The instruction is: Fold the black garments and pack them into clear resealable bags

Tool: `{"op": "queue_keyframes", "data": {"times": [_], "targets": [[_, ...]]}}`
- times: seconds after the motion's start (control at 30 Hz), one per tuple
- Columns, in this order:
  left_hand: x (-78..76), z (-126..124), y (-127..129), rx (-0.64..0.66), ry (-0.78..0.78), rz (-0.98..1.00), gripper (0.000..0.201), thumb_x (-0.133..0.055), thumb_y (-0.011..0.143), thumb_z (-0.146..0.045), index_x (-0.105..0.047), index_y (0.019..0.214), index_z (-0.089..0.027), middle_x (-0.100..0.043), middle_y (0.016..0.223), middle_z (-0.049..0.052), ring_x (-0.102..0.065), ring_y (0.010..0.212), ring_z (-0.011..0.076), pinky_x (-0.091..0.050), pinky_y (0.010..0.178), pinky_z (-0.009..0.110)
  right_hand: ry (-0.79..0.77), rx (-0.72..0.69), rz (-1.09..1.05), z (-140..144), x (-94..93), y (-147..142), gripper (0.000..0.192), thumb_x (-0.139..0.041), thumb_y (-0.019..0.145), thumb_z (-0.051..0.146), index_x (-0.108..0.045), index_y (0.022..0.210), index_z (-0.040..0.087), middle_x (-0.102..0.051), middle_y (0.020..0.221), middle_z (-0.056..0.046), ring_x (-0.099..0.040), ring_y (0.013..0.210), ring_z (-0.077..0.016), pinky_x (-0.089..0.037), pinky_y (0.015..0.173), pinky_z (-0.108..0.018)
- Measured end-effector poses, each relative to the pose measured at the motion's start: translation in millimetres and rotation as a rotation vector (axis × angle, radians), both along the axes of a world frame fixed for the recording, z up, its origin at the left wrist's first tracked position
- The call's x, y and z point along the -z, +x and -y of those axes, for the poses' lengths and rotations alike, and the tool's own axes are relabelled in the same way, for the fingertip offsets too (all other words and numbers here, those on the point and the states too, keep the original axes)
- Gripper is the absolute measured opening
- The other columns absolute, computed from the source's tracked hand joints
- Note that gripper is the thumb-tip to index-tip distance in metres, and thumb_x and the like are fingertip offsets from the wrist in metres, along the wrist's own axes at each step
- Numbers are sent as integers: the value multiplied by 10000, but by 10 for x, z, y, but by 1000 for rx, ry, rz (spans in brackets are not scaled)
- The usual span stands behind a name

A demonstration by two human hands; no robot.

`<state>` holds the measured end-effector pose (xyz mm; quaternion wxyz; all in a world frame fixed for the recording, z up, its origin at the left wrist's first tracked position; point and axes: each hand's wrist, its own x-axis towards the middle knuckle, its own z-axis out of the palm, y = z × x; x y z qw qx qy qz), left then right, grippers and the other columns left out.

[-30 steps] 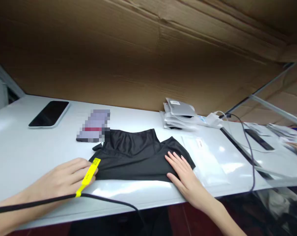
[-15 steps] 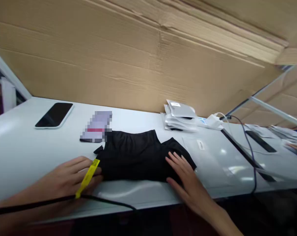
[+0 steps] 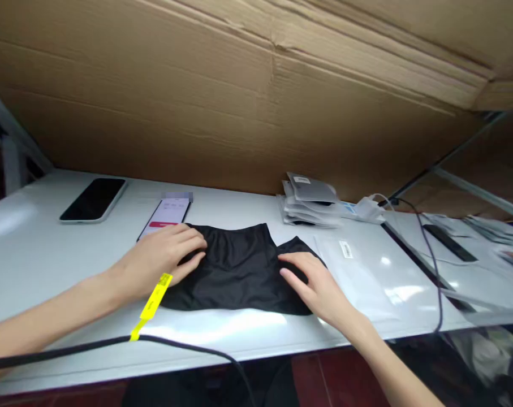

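A black cloth garment, with a gathered upper edge and a notch at its upper right, lies spread on the white table; its exact kind I cannot make out. My left hand rests at its upper left corner, thumb apart from the bent fingers. On the right part of the cloth lies my right hand, its thumb and fingers also apart. Both hands touch the fabric without closing on it. Behind my left hand, a phone with a lit screen is partly covered.
A dark-screened phone lies at the left. Several packed clear bags are stacked at the back, near a white charger. A clear plastic bag lies right of the cloth. A black cable with a yellow tag crosses the front.
My left hand has moved up and right, from the garment's lower left to its upper left corner. My right hand has shifted slightly, its fingers drawn more together.
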<state>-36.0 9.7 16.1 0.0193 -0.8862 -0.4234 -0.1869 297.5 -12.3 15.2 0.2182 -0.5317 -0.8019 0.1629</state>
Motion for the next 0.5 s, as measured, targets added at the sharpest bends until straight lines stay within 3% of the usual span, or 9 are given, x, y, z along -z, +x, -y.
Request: {"op": "queue_keyframes", "data": {"times": [0.1,0.2,0.37,0.5], "targets": [[-143,-400,77,-42,-44,-114,350,-511,900,-400,-663,1108,-163,-684,1102,134,-598,1048,303,-472,900,416,17,56,-29,-451,-10,-167,330,-553,918,331,-648,1207,205,-673,1240,-111,-615,1158,-265,-459,1026,-467],[-252,-679,82,-55,-212,-225,345,-529,872,-426,-697,1050,-183,-698,1054,114,-607,1032,288,-460,891,379,-2,24,-34,-805,32,-339,428,-659,850,318,-629,1241,146,-668,1250,-136,-620,1150,-267,-468,1007,-422],[-287,-799,-26,-63,-295,-201,332,-432,902,-379,-718,857,-215,-700,867,62,-642,845,224,-459,774,298,-47,-14,-45,-1042,111,-450,162,-642,873,256,-722,977,161,-749,1010,-79,-677,972,-224,-490,931,-374],[-243,-816,-94,-60,-381,-121,413,-410,901,-481,-717,970,-212,-719,955,39,-653,878,200,-472,775,259,-97,4,-52,-1098,150,-390,224,-560,954,342,-679,912,157,-716,898,-28,-671,846,-165,-523,838,-367]]}}
